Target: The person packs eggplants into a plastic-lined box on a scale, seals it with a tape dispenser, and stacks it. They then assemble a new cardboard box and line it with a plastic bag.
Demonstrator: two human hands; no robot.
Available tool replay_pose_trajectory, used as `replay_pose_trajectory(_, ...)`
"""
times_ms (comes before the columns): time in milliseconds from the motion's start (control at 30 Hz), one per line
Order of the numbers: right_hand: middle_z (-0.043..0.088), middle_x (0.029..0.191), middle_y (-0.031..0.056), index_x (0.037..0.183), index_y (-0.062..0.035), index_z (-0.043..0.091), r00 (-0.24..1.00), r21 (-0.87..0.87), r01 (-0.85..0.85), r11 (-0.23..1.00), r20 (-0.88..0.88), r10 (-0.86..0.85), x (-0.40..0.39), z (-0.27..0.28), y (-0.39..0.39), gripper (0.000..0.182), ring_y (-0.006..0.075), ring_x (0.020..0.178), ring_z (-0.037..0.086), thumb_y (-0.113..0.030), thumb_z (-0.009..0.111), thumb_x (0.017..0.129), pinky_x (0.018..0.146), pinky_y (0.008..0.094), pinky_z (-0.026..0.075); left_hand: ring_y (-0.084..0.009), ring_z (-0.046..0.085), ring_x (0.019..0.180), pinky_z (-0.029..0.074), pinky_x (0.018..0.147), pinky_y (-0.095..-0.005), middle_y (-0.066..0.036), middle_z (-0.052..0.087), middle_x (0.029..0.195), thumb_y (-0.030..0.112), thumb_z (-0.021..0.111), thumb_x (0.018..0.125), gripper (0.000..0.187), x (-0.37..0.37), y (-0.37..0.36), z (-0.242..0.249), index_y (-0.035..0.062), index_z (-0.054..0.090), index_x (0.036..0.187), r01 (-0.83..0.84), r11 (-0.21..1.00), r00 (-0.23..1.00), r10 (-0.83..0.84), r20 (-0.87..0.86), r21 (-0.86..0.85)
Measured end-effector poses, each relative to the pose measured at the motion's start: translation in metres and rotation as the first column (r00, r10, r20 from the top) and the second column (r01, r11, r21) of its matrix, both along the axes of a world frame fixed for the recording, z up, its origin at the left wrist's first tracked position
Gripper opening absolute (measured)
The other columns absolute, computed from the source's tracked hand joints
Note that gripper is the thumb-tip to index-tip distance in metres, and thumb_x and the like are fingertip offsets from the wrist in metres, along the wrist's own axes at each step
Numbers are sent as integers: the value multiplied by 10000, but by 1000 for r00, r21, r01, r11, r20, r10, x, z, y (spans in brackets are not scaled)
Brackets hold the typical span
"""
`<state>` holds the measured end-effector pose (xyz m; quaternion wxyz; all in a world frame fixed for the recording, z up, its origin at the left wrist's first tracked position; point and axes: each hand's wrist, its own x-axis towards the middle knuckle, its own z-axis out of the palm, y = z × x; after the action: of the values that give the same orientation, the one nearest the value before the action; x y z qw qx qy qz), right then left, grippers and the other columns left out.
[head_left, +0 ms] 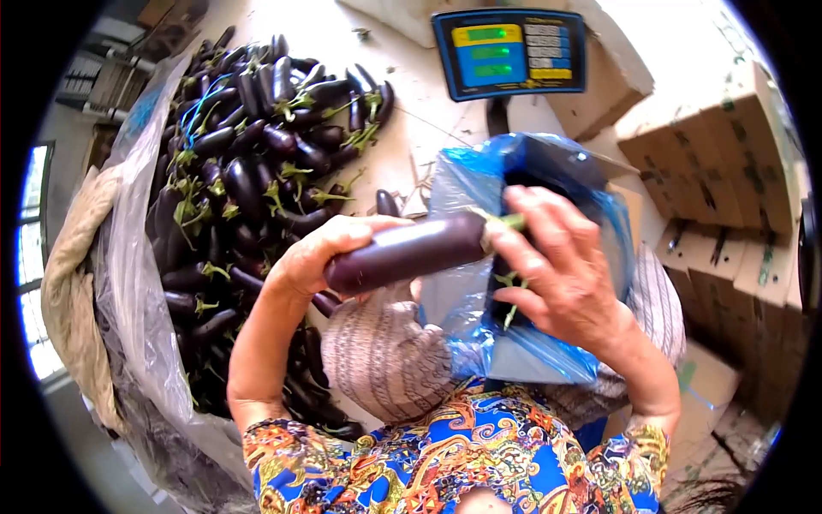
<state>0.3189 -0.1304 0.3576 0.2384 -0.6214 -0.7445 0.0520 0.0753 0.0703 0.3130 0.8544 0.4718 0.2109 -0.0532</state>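
**Above the blue plastic bag: one eggplant, two hands on the job**

Right here in the middle, the left hand (330,244) has the blunt end of a glossy eggplant (407,254), fingers and thumb curled firmly around it! The right hand (556,257) is at the stem end, fingers spread and partly bent; whether they pinch the stem, I cannot tell from here. The eggplant lies nearly level, just left of the opening of the blue plastic bag (467,193), with a green stem showing inside.

Behind the bag, a scale display (514,56) glows green on its post. Out left, what a heap of eggplants (248,184), edged by clear plastic sheeting (141,283)! Far right, cardboard boxes (715,150) stand stacked.
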Motion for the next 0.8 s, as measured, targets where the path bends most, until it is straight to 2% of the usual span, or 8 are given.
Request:
replay_pose_trajectory(67,570,1211,184,1301,-36,513,997,28,-55,998,-59,57,-8,-21,-9,698,347,1020,618,-133,777,662,852,420,510,-155,682,824,536,642,-230,-184,685,987,463,483,913,678,22,-9,14,-71,505,1330,161,959,982,-179,56,232)
replay_pose_trajectory(133,588,1118,211,1330,-9,444,934,3,-31,1000,-355,30,-9,-17,-19,698,386,944,643,-92,771,719,798,420,537,-240,698,853,569,678,-301,-193,691,1020,794,442,825,1005,41,-29,53,-59,478,1356,149,988,988,-148,-35,29)
replay_pose_trajectory(200,587,1138,243,1351,7,389,775,-192,52,980,-611,-161,-13,-14,-42,696,413,989,632,-109,768,779,833,431,528,-275,672,974,584,713,-349,-199,646,1130,776,451,839,989,42,-24,21,-4,365,1440,178,928,974,-117,196,-328)
replay_pose_trajectory(267,632,1037,267,1329,27,369,666,-319,198,927,-650,-366,-20,-19,-63,668,364,955,669,-245,749,851,800,414,531,-277,559,1179,573,787,-385,-177,505,1325,559,504,950,749,72,-52,53,77,294,1484,138,989,975,-127,-182,48)
replay_pose_trajectory(367,668,857,228,1300,68,356,548,-538,135,832,-660,-515,-18,-24,-72,684,351,765,695,-331,717,877,665,398,541,-242,553,1166,503,915,-365,-155,501,1329,370,528,986,586,97,-89,33,61,347,1451,33,993,967,-3,-254,115)
replay_pose_trajectory(467,658,873,256,1274,81,407,669,-603,-68,794,-618,-412,-19,-26,-84,685,397,762,674,-380,714,870,659,401,537,-199,614,973,510,844,-311,-109,593,1194,359,572,961,501,115,-107,-9,22,480,1320,-39,917,892,210,-401,396)
replay_pose_trajectory(533,649,835,181,1122,16,585,810,-365,3,931,-545,-216,6,-31,-88,455,365,859,653,-307,733,837,749,436,530,-133,612,905,493,797,-269,-97,642,1068,361,561,965,497,115,-109,-22,-3,503,1299,-61,998,920,61,-387,12)
replay_pose_trajectory(800,600,1075,234,1110,26,584,762,-157,644,749,51,-645,133,-98,-63,473,402,946,631,-211,784,753,815,447,534,-217,639,1004,535,861,-346,-182,592,1210,391,683,887,863,159,-130,-46,-79,248,1466,211,957,923,-127,-364,201)
